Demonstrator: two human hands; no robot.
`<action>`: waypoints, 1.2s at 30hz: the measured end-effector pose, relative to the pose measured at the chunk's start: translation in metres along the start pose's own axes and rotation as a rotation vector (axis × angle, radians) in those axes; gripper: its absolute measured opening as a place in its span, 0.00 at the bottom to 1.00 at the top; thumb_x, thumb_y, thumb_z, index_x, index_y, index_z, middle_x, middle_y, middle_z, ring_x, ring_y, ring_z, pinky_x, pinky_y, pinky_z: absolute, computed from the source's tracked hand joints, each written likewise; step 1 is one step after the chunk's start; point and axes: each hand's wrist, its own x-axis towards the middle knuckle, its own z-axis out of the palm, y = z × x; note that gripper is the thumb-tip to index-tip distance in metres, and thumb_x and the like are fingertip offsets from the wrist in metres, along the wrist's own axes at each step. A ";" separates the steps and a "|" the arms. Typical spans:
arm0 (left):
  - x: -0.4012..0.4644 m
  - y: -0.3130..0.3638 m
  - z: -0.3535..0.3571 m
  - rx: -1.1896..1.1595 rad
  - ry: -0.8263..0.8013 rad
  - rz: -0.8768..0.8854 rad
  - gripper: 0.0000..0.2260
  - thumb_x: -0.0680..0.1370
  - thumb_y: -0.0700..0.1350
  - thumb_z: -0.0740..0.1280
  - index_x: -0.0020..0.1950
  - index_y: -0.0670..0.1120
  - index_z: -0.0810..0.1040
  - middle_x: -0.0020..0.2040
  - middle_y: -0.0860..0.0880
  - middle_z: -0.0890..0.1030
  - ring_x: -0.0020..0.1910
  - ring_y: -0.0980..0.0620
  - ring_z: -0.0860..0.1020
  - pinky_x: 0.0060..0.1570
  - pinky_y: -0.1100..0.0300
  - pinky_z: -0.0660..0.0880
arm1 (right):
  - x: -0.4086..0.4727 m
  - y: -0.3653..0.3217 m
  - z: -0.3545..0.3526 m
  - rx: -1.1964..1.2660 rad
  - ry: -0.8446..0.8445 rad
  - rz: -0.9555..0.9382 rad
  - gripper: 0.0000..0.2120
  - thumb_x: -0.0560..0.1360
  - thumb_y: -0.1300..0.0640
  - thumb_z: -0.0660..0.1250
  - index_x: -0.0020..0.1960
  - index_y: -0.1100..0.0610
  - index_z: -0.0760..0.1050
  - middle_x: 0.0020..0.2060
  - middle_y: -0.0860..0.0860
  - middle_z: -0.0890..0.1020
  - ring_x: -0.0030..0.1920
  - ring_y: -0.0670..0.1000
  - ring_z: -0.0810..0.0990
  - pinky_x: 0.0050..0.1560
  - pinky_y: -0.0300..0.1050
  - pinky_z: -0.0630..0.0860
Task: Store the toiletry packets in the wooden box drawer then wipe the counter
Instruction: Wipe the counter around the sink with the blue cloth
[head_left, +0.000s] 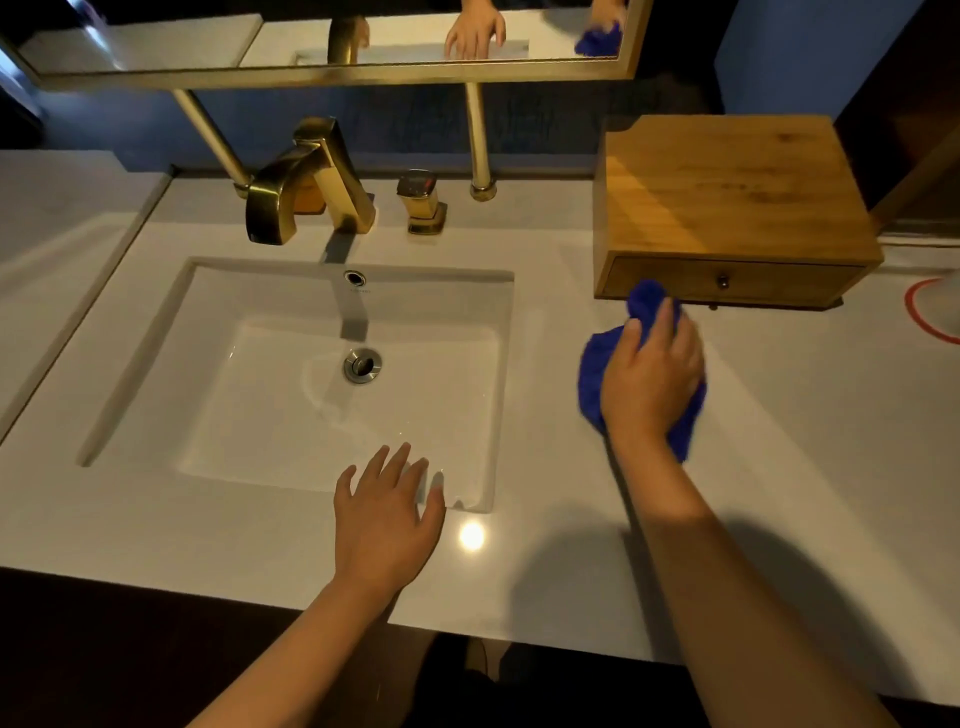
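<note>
A wooden box (727, 192) stands at the back right of the white counter (779, 467), and its drawer (727, 280) with a small dark knob is shut. No toiletry packets are in sight. My right hand (652, 374) presses a bunched blue cloth (592, 374) onto the counter just in front of the drawer. My left hand (387, 514) lies flat on the counter at the sink's front rim, fingers spread, holding nothing.
A white rectangular sink (322, 405) with a metal drain fills the middle. A gold faucet (301, 182) and its handle (423, 202) stand behind it. A gold-framed mirror (332, 47) hangs above. A red-ringed white object (935, 312) sits at the right edge.
</note>
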 end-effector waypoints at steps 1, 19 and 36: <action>0.000 0.000 0.000 -0.002 -0.002 0.001 0.32 0.74 0.62 0.39 0.68 0.53 0.72 0.74 0.52 0.67 0.75 0.52 0.60 0.73 0.48 0.51 | 0.008 0.010 0.003 -0.125 -0.054 0.064 0.28 0.79 0.47 0.52 0.74 0.61 0.55 0.74 0.60 0.60 0.74 0.60 0.56 0.74 0.56 0.53; 0.004 -0.005 0.005 0.019 0.001 -0.009 0.26 0.75 0.59 0.47 0.66 0.54 0.73 0.71 0.53 0.70 0.73 0.53 0.63 0.70 0.53 0.48 | 0.029 -0.053 0.086 -0.329 -0.366 -0.461 0.22 0.77 0.52 0.56 0.70 0.55 0.63 0.71 0.55 0.66 0.73 0.58 0.59 0.74 0.59 0.53; 0.001 -0.007 0.006 -0.031 -0.008 0.009 0.24 0.77 0.57 0.49 0.68 0.50 0.71 0.74 0.50 0.67 0.74 0.51 0.61 0.72 0.49 0.52 | -0.123 0.009 -0.007 -0.313 -0.915 -0.684 0.32 0.79 0.60 0.53 0.75 0.49 0.37 0.77 0.48 0.40 0.76 0.49 0.38 0.71 0.46 0.34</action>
